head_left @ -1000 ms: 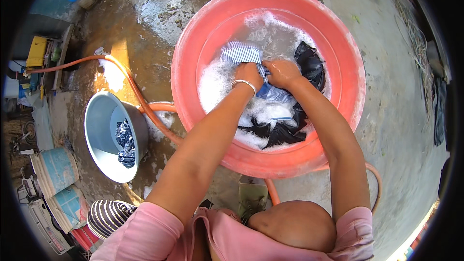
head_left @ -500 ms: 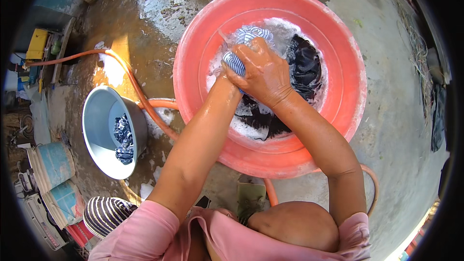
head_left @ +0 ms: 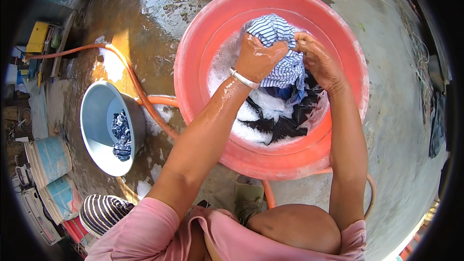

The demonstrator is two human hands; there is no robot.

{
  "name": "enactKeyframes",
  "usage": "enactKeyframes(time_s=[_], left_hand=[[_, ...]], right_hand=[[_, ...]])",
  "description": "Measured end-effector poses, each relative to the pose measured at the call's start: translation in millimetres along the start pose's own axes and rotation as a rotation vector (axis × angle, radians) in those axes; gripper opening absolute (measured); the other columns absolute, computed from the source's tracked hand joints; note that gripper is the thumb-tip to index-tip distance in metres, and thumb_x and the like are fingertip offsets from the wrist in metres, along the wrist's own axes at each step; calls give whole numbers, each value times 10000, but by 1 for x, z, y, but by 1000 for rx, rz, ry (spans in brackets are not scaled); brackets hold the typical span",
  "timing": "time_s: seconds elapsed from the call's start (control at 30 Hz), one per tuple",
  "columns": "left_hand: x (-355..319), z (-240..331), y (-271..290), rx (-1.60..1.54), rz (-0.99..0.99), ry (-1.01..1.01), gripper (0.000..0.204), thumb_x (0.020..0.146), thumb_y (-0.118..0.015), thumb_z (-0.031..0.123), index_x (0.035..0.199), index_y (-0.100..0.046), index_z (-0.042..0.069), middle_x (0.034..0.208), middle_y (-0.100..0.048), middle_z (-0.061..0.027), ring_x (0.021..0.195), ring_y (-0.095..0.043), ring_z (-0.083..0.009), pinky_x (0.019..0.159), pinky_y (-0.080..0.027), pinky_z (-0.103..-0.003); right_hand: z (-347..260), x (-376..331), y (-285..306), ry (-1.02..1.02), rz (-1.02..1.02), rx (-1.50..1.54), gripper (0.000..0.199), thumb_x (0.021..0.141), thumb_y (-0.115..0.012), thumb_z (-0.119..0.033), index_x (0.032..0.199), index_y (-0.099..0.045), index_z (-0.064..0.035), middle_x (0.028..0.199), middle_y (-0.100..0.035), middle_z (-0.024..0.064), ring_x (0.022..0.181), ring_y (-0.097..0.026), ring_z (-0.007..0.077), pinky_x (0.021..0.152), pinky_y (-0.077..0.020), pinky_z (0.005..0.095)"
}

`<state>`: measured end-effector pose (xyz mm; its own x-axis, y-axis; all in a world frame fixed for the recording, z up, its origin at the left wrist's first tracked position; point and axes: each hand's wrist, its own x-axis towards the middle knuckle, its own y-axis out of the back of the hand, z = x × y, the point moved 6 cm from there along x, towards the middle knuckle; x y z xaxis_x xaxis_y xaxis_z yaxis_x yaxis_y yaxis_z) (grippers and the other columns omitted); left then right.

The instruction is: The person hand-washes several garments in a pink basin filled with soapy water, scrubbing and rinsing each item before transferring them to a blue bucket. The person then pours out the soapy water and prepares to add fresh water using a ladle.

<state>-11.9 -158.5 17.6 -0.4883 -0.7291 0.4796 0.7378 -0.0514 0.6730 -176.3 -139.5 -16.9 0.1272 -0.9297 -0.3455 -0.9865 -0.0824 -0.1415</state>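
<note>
A wet blue-and-white striped garment (head_left: 286, 75) is bunched up over the soapy water inside a large red basin (head_left: 349, 75), its lower end hanging down to the suds. My left hand (head_left: 258, 58), with a pale band at the wrist, is closed on the garment's upper left part. At its right edge, the curled fingers of my right hand (head_left: 320, 62) pinch the cloth, though the fingertips are partly hidden. Black clothing (head_left: 285, 128) lies soaking beneath, among white foam (head_left: 244, 115).
Left of the red basin stands a grey-blue tub (head_left: 140, 124) holding a dark patterned wet cloth (head_left: 121, 137). An orange hose (head_left: 130, 75) crosses the wet concrete floor between them and passes by the basin. Stacked buckets (head_left: 50, 159) stand at the far left.
The striped garment was squeezed small between my two joined hands. Now it is spread wider and lifted, my hands have moved apart, and the black clothing has shifted.
</note>
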Motion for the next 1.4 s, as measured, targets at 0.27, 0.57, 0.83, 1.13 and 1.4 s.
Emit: enactKeyframes(time_s=[0.27,0.57,0.83,1.13,1.4], left_hand=[[-36,-20,-91,-95,-699,623,474,707,-699,265,1033,-621,-70,896,-667,-181,860,-643,-235,762,-504,-345],[-72,-122,-71,-612,504,1378,623,802,-650,415,1268,-533,19,1233,-562,-197,1046,-586,-279,881,-474,-369],[-29,-46,-32,-1842,55,928,462,950,-443,463,1165,-558,71,1126,-605,-110,1081,-546,-262,931,-452,-377],[-26,-65,-51,-1705,174,925,346,966,-448,325,1137,-559,45,1093,-613,-110,995,-600,-230,878,-494,-378],[-25,-102,-43,-707,357,831,520,796,-700,226,1204,-504,-31,1144,-569,-179,982,-601,-269,862,-479,-361]], right_hand=[[85,54,-10,-190,89,-213,684,739,-734,-207,1334,-449,-22,1100,-618,160,995,-594,209,847,-471,334],[59,56,-22,262,457,-723,473,764,-554,-138,1234,-551,-97,1055,-636,268,1026,-608,396,895,-468,421],[-20,-43,-168,694,208,-1042,373,819,-624,-299,1143,-575,-120,843,-608,149,658,-637,321,552,-523,430],[-42,8,-92,610,571,-1082,310,866,-570,-390,888,-599,-82,699,-652,181,632,-646,372,587,-517,466],[43,59,14,172,435,-870,550,882,-551,-457,1291,-492,-94,1115,-588,276,1010,-606,413,833,-486,489]])
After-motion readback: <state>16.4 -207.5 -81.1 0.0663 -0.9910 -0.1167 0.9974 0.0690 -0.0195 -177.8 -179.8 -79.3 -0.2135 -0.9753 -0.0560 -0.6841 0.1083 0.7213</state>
